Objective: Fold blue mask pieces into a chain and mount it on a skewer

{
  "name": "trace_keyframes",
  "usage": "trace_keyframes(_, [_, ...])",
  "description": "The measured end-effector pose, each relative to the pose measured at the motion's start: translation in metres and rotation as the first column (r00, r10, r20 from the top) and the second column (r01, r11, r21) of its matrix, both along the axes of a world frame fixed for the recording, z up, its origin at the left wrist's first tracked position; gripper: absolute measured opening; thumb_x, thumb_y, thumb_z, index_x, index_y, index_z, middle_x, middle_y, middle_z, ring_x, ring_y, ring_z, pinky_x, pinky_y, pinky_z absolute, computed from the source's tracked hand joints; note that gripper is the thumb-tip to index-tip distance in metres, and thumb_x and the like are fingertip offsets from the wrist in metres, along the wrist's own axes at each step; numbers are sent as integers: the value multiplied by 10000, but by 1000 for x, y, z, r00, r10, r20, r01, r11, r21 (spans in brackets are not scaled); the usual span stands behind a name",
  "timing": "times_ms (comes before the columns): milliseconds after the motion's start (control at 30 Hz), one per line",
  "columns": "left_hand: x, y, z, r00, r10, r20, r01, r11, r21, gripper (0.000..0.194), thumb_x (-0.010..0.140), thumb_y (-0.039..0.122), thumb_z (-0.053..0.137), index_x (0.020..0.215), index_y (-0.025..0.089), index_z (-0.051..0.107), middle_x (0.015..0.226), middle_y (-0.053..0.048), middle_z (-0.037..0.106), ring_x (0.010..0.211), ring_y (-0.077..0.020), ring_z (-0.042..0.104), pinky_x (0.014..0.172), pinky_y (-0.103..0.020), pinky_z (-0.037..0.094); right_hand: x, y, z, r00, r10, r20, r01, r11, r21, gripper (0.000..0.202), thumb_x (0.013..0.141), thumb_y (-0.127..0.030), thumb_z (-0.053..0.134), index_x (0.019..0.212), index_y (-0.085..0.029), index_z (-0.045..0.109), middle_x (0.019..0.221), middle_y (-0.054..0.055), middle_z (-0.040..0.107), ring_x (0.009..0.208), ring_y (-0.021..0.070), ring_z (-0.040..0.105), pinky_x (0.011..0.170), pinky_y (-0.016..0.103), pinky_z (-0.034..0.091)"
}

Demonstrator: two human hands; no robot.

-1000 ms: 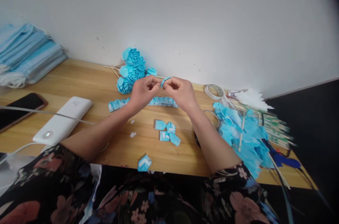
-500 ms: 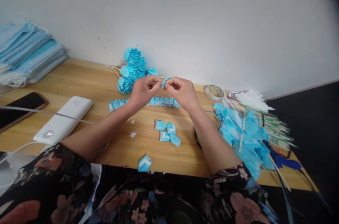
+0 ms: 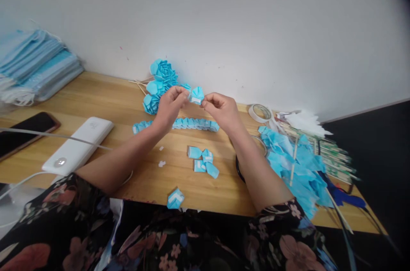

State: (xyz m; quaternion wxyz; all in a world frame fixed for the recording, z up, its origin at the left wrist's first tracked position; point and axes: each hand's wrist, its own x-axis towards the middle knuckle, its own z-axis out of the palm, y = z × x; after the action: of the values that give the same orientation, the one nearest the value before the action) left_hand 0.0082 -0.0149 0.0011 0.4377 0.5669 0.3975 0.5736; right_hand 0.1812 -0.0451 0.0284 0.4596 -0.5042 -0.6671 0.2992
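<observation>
Over the table I hold up a small folded blue petal [image 3: 197,92] with a white strip along its lower edge. The fingers of my right hand [image 3: 221,109] pinch its lower right corner. At its left edge, my left hand [image 3: 171,104] has thumb and forefinger pressed together; the exact contact is too small to make out. Below my hands lies a row of pleated blue petals [image 3: 195,123], partly hidden by my left wrist. Nearer me is a group of loose folded petals [image 3: 200,165] with white strips, and a single folded petal [image 3: 175,198] lies at the front edge.
Blue fabric roses [image 3: 160,85] on sticks lean by the wall. Stacked masks [image 3: 41,66], a phone [image 3: 28,132] and a white power bank [image 3: 78,145] lie left. At right are a tape roll [image 3: 260,113], blue fabric scraps [image 3: 291,168] and a blue-handled tool [image 3: 347,198].
The petal in my fingers has turned so that its face with the white strip shows. My hands have drawn slightly apart, the left one moving a little left.
</observation>
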Motion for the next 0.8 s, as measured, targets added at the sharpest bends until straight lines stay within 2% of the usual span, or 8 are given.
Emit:
trace_keyframes(67, [1,3,-3,998,-58,33,61,995,-75,211,868,417,613,837,210,583,753,2,614,651,-115,566,646,-255,482,1,1,0,999,6,-43,-7,1000,-16,165,765,-359,619,732,-199,643,687,-13,599,661,130,505,666,275,425])
trace_keyframes(133, [1,4,-5,979,-191,74,200,966,-160,285,871,492,607,866,207,597,794,-16,647,670,-130,604,642,-267,497,2,3,-2,996,16,-84,-20,999,-45,168,761,-360,624,747,-194,649,696,-13,611,671,130,524,690,280,440])
trace_keyframes(233, [2,3,-6,941,-320,112,336,926,-172,292,820,481,669,819,195,608,782,-18,654,668,-128,601,649,-271,495,3,5,-5,995,29,-97,-37,996,-78,173,761,-363,626,746,-193,651,703,-15,620,676,129,536,702,281,450])
trace_keyframes(367, [2,1,-4,958,-265,113,278,954,-113,194,730,327,723,702,190,589,662,19,575,618,-100,531,652,-260,461,4,4,-5,993,73,-92,-82,992,-100,166,773,-350,618,759,-194,673,733,-7,642,702,133,558,728,283,465])
trace_keyframes(500, [2,1,-1,974,-208,86,217,969,-121,178,710,299,716,657,192,583,624,16,565,604,-109,512,632,-273,449,3,1,0,985,110,-135,-126,985,-114,175,779,-335,583,831,-202,685,823,5,676,790,146,601,806,294,490])
trace_keyframes(600, [3,-1,1,971,-217,104,229,966,-122,196,695,311,732,654,192,582,620,20,560,606,-109,501,636,-269,448,1,1,-1,986,114,-126,-129,984,-122,195,770,-378,636,849,-202,665,789,-9,641,759,140,570,744,276,466])
trace_keyframes(800, [4,-7,4,972,-220,79,228,965,-129,239,681,356,745,672,183,580,635,26,552,624,-104,488,641,-256,418,-1,4,-6,991,70,-112,-79,994,-80,226,736,-393,663,687,-204,548,666,-39,502,635,106,421,616,262,350])
